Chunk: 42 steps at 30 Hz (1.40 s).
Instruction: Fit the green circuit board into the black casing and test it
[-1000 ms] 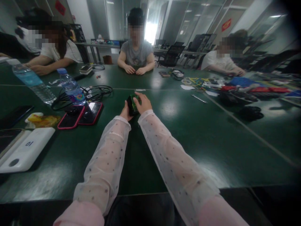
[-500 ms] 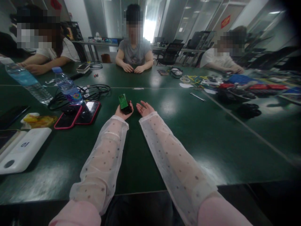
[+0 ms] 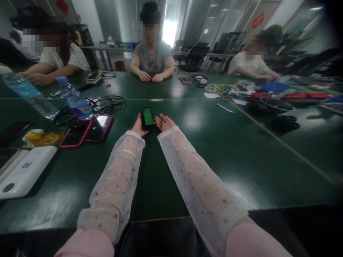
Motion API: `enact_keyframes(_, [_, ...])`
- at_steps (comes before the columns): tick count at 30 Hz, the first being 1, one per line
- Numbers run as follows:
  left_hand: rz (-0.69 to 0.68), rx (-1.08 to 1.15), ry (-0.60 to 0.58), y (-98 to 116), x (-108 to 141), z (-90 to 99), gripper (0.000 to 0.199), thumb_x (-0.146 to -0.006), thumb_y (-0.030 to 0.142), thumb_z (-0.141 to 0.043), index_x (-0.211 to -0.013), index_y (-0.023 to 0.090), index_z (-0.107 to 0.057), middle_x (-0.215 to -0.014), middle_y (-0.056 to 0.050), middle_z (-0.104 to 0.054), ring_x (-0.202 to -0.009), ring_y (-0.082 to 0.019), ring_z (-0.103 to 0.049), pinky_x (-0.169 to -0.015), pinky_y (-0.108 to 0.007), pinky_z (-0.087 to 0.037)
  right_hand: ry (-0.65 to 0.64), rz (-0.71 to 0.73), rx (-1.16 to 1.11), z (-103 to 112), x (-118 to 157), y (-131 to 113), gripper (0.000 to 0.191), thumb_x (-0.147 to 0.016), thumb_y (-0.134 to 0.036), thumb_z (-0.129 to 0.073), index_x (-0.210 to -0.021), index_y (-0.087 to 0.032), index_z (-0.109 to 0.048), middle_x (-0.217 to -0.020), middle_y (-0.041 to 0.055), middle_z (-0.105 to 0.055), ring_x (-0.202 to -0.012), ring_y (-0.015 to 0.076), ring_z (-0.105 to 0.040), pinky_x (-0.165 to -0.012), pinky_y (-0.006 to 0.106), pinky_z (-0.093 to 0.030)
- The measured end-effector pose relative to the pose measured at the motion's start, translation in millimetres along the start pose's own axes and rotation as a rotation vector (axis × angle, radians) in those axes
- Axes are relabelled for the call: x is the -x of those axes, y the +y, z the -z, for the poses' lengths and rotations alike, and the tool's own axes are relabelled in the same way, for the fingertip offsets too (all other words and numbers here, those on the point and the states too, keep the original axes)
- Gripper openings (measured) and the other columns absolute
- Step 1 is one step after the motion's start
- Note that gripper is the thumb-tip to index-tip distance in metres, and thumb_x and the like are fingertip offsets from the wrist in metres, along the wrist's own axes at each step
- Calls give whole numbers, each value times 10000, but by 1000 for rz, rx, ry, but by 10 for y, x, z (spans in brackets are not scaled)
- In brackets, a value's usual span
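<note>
A black phone (image 3: pixel 148 118) with a lit green screen is at mid-table, its screen facing up and its long side pointing away from me. My left hand (image 3: pixel 138 125) holds it from the left, thumb along the edge and palm below the lower corner; the other fingers are hidden behind the phone. Just right of the phone rests my right hand (image 3: pixel 164 123), palm turned up, fingers loosely spread and holding nothing. Its fingertips come close to the phone's right edge; whether they touch it I cannot tell. Sheer dotted sleeves cover both forearms.
Left on the green table (image 3: pixel 203 160) are two red-edged phones (image 3: pixel 75 134), water bottles (image 3: pixel 73 98), black cables (image 3: pixel 112 102) and a white power bank (image 3: pixel 29 171). A wrench (image 3: pixel 225 108) and a cable pile (image 3: pixel 222 89) lie right. Several people sit around the table.
The phone has shifted slightly right and down and turned straighter, toward my right hand. My left fingers no longer show along its right edge. My right hand stays almost still.
</note>
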State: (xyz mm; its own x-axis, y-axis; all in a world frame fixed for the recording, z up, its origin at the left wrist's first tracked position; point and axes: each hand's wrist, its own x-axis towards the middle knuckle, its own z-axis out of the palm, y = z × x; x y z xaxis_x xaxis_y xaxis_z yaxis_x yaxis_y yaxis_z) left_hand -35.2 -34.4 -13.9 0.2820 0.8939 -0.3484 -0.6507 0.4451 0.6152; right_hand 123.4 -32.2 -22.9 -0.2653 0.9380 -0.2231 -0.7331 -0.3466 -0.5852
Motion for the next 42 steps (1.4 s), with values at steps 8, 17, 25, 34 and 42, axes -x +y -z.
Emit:
enact_keyframes(8, [-3,-35,136,-16,-15,-22,648,-862,658,-317,-1147,142,-586,-873,-115,-659,-784,-210,-625,-710,-326,-486,28,-13,-1,-30,17,-12,257,-962,-295,-318,-996,-195,-552,-892,61,-676,-827,142,-670,-714,277,-584])
enact_keyframes(17, [-21,-77,143,-22,-24,-18,633,-858,653,-317,-1120,150,-597,-876,-118,-655,-793,-224,-623,-687,-334,-477,26,-13,1,2,-23,-4,260,-957,-292,-320,-1011,-195,-555,-897,61,-673,-827,147,-666,-753,306,-579])
enact_keyframes(25, [-31,-72,141,-22,24,-71,602,-862,634,-328,-1123,157,-585,-840,-111,-652,-793,-234,-627,-685,-346,-489,21,-30,-6,16,-54,-13,252,-956,-295,-323,-1014,-192,-545,-896,67,-671,-806,145,-668,-703,288,-585])
enact_keyframes(34, [-20,-69,118,-13,2,-46,587,-865,623,-327,-1139,161,-564,-838,-101,-649,-751,-224,-631,-645,-327,-500,25,-16,25,-3,-37,0,242,-949,-288,-331,-1017,-189,-541,-890,65,-668,-808,144,-666,-723,276,-583])
enact_keyframes(42, [-45,-98,109,-23,-9,-46,564,-840,617,-385,-1116,166,-580,-835,-105,-657,-787,-238,-630,-684,-341,-500,38,-9,34,-20,-29,6,237,-942,-287,-346,-1031,-206,-551,-870,52,-669,-804,148,-665,-737,300,-592])
